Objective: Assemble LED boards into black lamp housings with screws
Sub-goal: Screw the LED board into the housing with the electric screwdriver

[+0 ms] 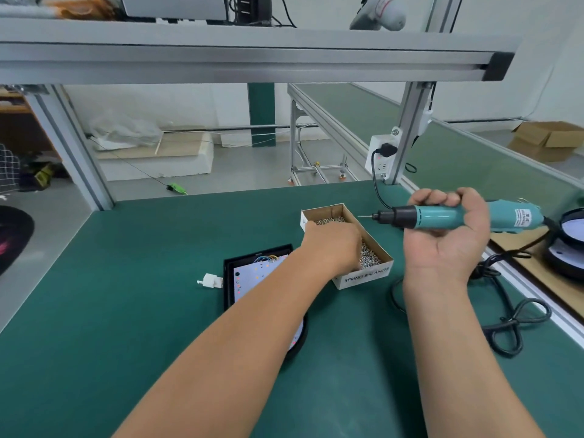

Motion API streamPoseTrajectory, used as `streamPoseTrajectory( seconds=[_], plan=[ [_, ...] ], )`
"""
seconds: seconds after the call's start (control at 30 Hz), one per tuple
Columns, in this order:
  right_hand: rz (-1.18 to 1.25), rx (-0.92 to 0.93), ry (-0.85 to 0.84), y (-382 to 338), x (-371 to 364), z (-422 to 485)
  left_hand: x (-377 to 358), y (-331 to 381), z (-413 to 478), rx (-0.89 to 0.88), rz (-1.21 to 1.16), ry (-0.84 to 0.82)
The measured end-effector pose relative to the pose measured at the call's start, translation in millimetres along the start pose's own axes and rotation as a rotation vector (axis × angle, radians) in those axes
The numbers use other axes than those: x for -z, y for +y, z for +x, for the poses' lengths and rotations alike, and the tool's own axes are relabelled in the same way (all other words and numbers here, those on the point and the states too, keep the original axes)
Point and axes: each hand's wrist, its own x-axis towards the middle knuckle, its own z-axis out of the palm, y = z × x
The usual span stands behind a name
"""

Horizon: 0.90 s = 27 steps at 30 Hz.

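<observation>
LED board (252,276), white with coloured wires at its far edge, sits inside the black lamp housing (228,289) on the green tabletop (126,311), partly hidden under the left forearm. A white connector (209,280) lies just beside the housing's left edge.

Left hand (331,245) reaches down into the open cardboard box (363,275) of loose silver screws (371,256), just right of the housing. Back of hand faces the camera and the fingertips are hidden, so its grip can't be told.

Right hand (448,229) is raised above the tabletop right of the box, palm toward the camera, its grip a full fist wrapped tight round the teal electric screwdriver (423,216). The tool is roughly level, its bit pointing left over the box.

A black cable (512,317) is looped on the tabletop to the right. More round black housings (568,245) sit at the right edge.
</observation>
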Motion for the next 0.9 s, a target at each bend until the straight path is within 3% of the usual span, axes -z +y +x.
streamPoseTrajectory(
  seconds=[0.37,0.53,0.77,0.9],
  plan=[
    [-0.033,-0.014,-0.008,6,1,-4,4,-7,-13,-0.017,-0.106,-0.001],
    [-0.052,-0.017,-0.010,7,1,-4,10,-5,-26,-0.014,-0.198,0.097],
    [-0.084,-0.055,-0.036,18,-1,-15,37,-35,-88,0.058,-0.578,0.389],
    [-0.146,-0.148,-0.089,41,-5,-33,32,-55,-136,0.136,-1.113,0.379]
  ],
)
